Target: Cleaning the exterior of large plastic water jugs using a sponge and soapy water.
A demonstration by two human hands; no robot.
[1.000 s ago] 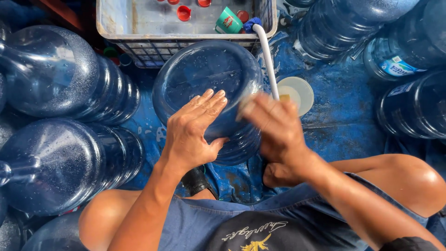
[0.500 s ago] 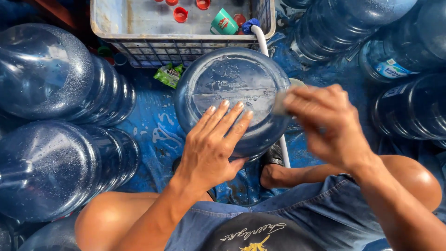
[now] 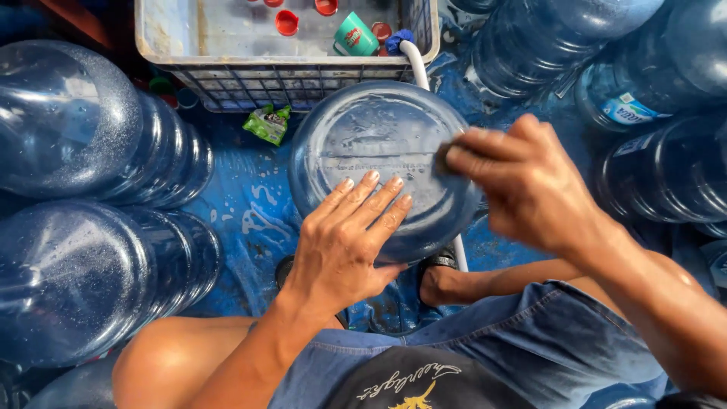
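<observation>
Blue ribbed jug (image 3: 379, 144) wet; left hand (image 3: 344, 242) flat, open; right hand (image 3: 522, 182) pinching dark scrubber (image 3: 441, 157).

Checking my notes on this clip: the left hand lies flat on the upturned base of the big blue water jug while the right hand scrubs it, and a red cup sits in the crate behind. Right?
Not quite: the head view shows the cup in the crate is green, not red. The left hand does lie flat on the water jug, and the right hand works at its base.

Large blue bottles (image 3: 83, 220) are crowding the left side, and more bottles (image 3: 644, 113) are blocking the right. A grey crate (image 3: 280, 72) is closing off the far edge. A strip of wet blue floor (image 3: 242, 204) is lying open left of the upturned bottle (image 3: 379, 159), interrupted only by a green sachet (image 3: 267, 123). A white hose (image 3: 416, 64) is running along its right.
</observation>
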